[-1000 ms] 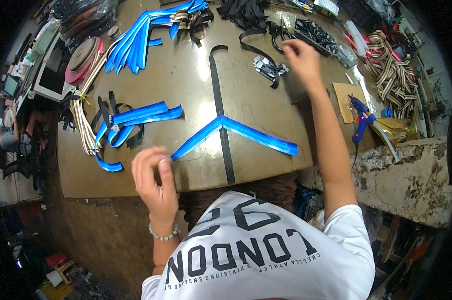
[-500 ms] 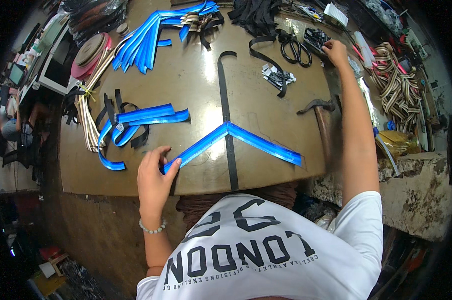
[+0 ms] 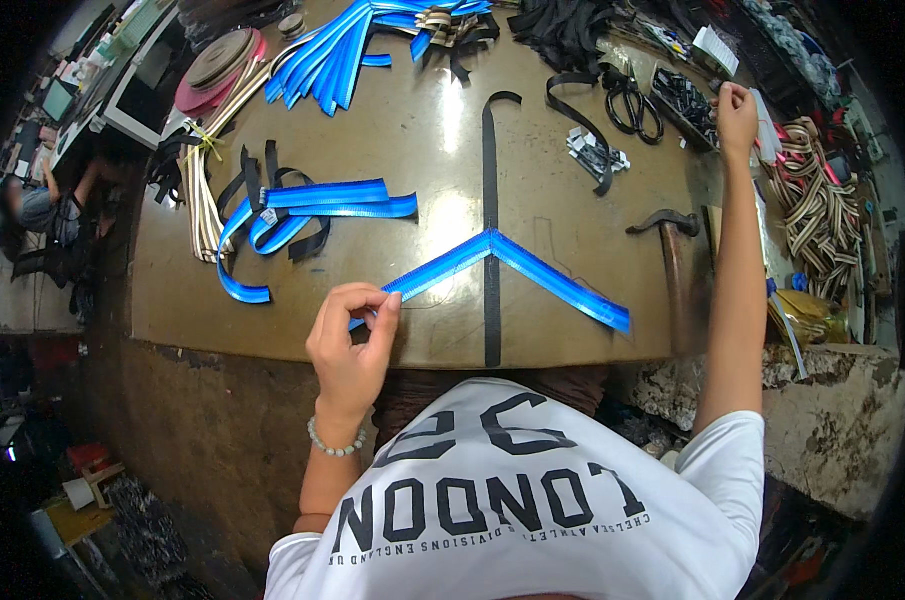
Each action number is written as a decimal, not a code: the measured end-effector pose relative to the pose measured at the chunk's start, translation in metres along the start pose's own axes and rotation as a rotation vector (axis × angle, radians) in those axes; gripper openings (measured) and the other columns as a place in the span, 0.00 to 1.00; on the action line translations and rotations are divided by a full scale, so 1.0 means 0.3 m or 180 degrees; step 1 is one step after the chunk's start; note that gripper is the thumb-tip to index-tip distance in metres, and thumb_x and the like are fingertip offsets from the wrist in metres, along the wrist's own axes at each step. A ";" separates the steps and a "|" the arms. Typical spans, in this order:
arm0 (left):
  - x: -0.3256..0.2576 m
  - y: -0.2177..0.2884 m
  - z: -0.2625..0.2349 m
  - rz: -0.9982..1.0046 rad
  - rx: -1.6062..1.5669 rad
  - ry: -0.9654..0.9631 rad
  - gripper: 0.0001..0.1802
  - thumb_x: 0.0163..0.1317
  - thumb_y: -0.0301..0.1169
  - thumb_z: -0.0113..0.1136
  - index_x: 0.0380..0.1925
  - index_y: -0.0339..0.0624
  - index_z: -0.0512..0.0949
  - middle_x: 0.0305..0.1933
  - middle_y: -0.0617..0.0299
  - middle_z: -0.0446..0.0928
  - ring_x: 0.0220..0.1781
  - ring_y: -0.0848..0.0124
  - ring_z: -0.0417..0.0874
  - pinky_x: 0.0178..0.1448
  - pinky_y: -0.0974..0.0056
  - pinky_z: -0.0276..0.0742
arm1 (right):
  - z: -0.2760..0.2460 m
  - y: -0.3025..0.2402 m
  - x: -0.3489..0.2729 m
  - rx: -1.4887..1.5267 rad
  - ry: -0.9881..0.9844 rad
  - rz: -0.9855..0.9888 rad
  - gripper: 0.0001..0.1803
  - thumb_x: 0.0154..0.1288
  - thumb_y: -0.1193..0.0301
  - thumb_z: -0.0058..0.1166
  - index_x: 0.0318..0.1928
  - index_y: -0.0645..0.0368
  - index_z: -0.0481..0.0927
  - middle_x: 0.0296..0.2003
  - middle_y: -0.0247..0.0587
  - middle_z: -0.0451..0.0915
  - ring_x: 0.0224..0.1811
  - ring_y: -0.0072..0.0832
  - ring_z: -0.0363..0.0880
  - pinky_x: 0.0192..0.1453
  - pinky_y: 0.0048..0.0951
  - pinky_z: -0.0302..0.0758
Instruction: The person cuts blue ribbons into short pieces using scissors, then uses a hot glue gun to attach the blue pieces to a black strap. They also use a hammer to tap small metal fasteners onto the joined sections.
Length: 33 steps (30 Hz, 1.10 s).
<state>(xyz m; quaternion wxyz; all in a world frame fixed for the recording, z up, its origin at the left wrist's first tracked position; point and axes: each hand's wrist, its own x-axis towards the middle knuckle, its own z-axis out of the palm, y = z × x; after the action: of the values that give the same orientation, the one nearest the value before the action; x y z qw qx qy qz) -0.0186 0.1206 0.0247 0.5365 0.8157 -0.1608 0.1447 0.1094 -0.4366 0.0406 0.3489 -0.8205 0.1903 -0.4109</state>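
A blue strap [image 3: 562, 281], bent into a wide inverted V, lies on the table. Its peak rests over a narrow black strap [image 3: 490, 180] that runs toward the front edge. My left hand [image 3: 352, 335], with a bead bracelet at the wrist, is closed in a pinch on the blue strap's left arm. My right hand [image 3: 737, 122] is stretched to the far right, beside an open tray of small black pieces [image 3: 684, 105]. Its fingers are curled closed; whatever they hold is too small to make out.
A hammer [image 3: 670, 262] and black-handled scissors [image 3: 633, 108] lie on the table's right side. Looped blue and black straps [image 3: 317, 205] sit left, with a blue strap bundle [image 3: 322, 65] farther back. Striped cords [image 3: 812, 205] heap beyond the right edge. A person sits far left.
My view has shifted, moving the table's things in the picture. My left hand has slid along the blue strap toward its peak and pinched. My right hand has come away from the tray slightly.
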 end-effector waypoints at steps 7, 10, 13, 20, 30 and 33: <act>0.040 -0.009 0.155 0.0633 0.0302 -0.0848 0.06 0.63 0.24 0.60 0.37 0.34 0.75 0.36 0.51 0.76 0.37 0.57 0.77 0.43 0.58 0.74 | -0.042 -0.554 -0.712 0.1711 -0.2171 0.0890 0.15 0.69 0.70 0.57 0.52 0.65 0.79 0.30 0.36 0.80 0.28 0.19 0.80 0.32 0.22 0.78; 0.055 -0.029 0.214 0.0796 0.0576 -0.0895 0.10 0.61 0.24 0.61 0.42 0.34 0.77 0.39 0.51 0.77 0.44 0.54 0.77 0.49 0.56 0.73 | -0.029 -0.622 -0.877 0.1935 -0.2506 0.1710 0.17 0.69 0.76 0.56 0.56 0.70 0.76 0.39 0.38 0.80 0.35 0.22 0.83 0.43 0.21 0.81; 0.044 -0.027 0.212 0.0564 0.0492 -0.0925 0.11 0.61 0.24 0.61 0.44 0.35 0.79 0.41 0.53 0.78 0.46 0.54 0.77 0.52 0.56 0.73 | -0.019 -0.645 -0.943 0.2193 -0.2535 0.2160 0.19 0.67 0.78 0.58 0.57 0.70 0.75 0.39 0.37 0.80 0.42 0.22 0.81 0.48 0.22 0.81; -0.011 0.057 0.204 -0.1162 -0.1837 -0.1184 0.09 0.64 0.24 0.64 0.41 0.30 0.79 0.42 0.58 0.81 0.37 0.79 0.81 0.36 0.74 0.77 | 0.024 -0.702 -1.045 0.3094 -0.2027 0.2279 0.15 0.65 0.79 0.60 0.51 0.69 0.76 0.43 0.40 0.79 0.45 0.22 0.79 0.51 0.24 0.81; 0.007 0.052 0.182 -0.1252 -0.1178 -0.1588 0.08 0.65 0.26 0.64 0.39 0.32 0.79 0.34 0.65 0.79 0.30 0.82 0.74 0.33 0.74 0.71 | -0.059 -0.739 -1.040 0.0978 -0.2461 -0.0056 0.14 0.63 0.78 0.59 0.50 0.66 0.80 0.40 0.43 0.81 0.43 0.30 0.81 0.47 0.25 0.78; 0.009 0.069 0.184 -0.0640 -0.0764 -0.1773 0.09 0.65 0.27 0.63 0.40 0.32 0.79 0.32 0.62 0.78 0.30 0.79 0.74 0.34 0.72 0.71 | -0.080 -0.744 -1.013 0.0584 -0.2506 -0.0348 0.11 0.61 0.77 0.61 0.46 0.65 0.83 0.35 0.45 0.82 0.38 0.36 0.82 0.43 0.27 0.77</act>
<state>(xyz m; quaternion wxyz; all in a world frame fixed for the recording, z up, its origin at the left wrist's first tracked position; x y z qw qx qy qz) -0.0213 0.0618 0.0217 0.5758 0.7667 -0.2360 -0.1580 -0.0835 -0.1119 0.0487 0.4445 -0.8895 -0.0392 -0.0986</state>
